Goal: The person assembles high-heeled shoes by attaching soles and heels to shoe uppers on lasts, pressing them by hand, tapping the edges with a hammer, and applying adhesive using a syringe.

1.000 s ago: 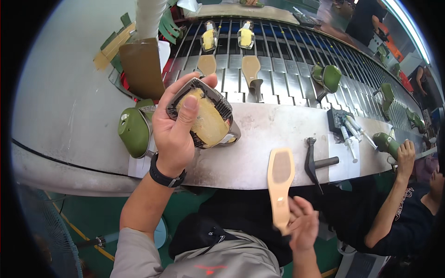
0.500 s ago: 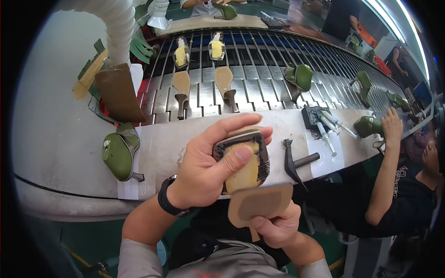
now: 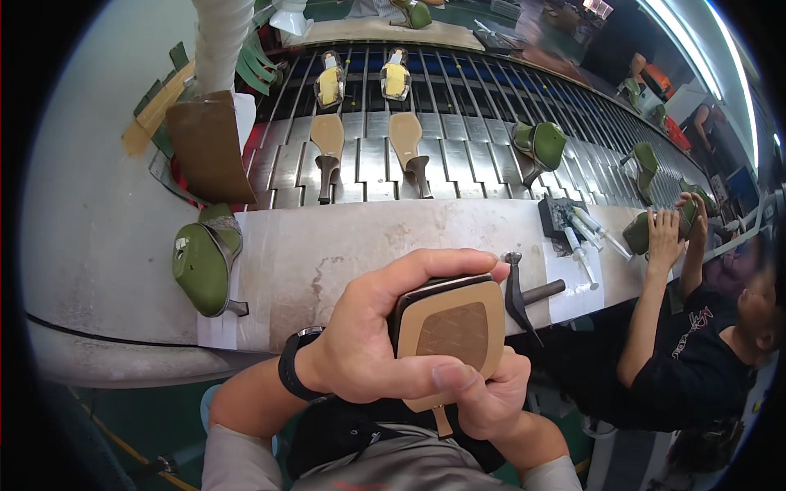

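Observation:
Between my hands a tan shoe sole [image 3: 490,315] with a brown middle patch lies over the underside of a shoe, whose dark edge [image 3: 401,304] shows behind it. My left hand [image 3: 360,335] is wrapped round both, fingers over the far end and thumb across the sole. My right hand [image 3: 498,398] grips the sole's near right edge, its thumb close to the left thumb. A narrow tan strip of the sole [image 3: 443,421] hangs below. Most of the shoe is hidden. A hammer [image 3: 516,299] lies on the bench just right of my hands.
Green heeled shoes stand on the bench at left [image 3: 201,266] and on the slatted conveyor [image 3: 540,146]. Two heeled soles [image 3: 327,135] and two yellow-bottomed shoes [image 3: 396,82] lie ahead. Syringes [image 3: 583,254] rest by a black block [image 3: 557,214]. A co-worker [image 3: 688,344] handles a green shoe at right.
The sole has moved up onto the shoe's underside and covers the yellow area. My left thumb now lies on the sole. The co-worker's second hand has come to the green shoe.

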Motion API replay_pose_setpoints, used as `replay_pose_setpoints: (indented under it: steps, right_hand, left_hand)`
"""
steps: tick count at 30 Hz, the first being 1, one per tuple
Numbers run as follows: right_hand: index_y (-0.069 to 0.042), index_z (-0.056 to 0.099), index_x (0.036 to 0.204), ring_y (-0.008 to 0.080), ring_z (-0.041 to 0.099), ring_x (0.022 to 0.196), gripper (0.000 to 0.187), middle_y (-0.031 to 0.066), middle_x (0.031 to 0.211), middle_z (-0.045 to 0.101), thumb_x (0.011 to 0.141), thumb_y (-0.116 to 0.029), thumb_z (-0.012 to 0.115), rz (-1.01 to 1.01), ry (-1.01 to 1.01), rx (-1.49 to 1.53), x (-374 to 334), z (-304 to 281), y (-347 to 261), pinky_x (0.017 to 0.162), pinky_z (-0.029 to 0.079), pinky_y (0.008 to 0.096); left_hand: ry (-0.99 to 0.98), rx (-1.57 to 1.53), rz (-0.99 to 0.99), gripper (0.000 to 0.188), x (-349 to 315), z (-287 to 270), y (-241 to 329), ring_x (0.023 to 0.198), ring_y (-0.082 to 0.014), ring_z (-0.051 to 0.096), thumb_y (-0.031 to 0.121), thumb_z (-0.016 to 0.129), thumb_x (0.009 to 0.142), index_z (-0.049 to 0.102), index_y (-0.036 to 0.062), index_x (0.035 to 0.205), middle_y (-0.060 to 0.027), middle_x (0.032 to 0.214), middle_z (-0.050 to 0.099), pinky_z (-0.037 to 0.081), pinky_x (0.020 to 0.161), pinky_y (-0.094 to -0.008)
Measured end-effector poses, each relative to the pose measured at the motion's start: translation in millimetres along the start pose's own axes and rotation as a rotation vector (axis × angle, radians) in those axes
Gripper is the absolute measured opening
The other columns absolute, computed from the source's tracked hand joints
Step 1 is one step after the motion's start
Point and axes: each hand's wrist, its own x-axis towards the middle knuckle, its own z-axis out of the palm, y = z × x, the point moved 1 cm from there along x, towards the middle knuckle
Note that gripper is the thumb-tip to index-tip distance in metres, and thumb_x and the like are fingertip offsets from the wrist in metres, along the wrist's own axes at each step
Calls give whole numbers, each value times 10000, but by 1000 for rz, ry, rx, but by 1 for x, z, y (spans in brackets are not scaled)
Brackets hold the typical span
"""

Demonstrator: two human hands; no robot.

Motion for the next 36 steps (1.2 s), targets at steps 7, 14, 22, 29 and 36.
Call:
replay_pose_setpoints:
  steps: [7,14,22,29,36]
  right_hand:
    - [54,793,1003,90,673,672,217,65,795,774,1066,-122,683,-7,8,23,-1,4,-3,607,521,259]
    - [48,791,991,82,672,668,225,57,788,773,1067,-133,681,25,-5,46,-6,0,2,599,523,261]
    - [59,785,997,131,739,807,286,110,902,807,1085,-188,672,161,3,75,1,-5,-15,692,582,281]
    - [67,782,1113,146,752,879,293,118,978,813,1097,-203,668,103,17,2,9,-12,-20,751,599,294]
    - [104,728,1159,186,751,865,458,157,1045,790,1098,-346,664,235,36,-27,23,-26,-24,746,592,292]
  left_hand:
    - [-13,-18,1,879,-1,0,1,1427,-330,585,315,908,860,483,-58,1533,-300,1521,584,520,1148,-440]
    - [41,-99,-108,732,-2,6,13,1439,-325,573,280,785,960,481,-55,1535,-294,1529,581,500,1170,-437]
    - [-25,-30,-64,696,5,6,11,1502,-306,502,178,702,979,427,-44,1578,-265,1593,527,440,1218,-435]
    - [-55,-18,-106,738,18,5,11,1504,-281,498,194,689,990,372,-45,1612,-244,1629,493,425,1226,-421]
    - [-49,-300,-76,760,42,-10,-7,1499,-315,504,519,358,1163,381,-101,1603,-272,1637,471,390,1262,-456]
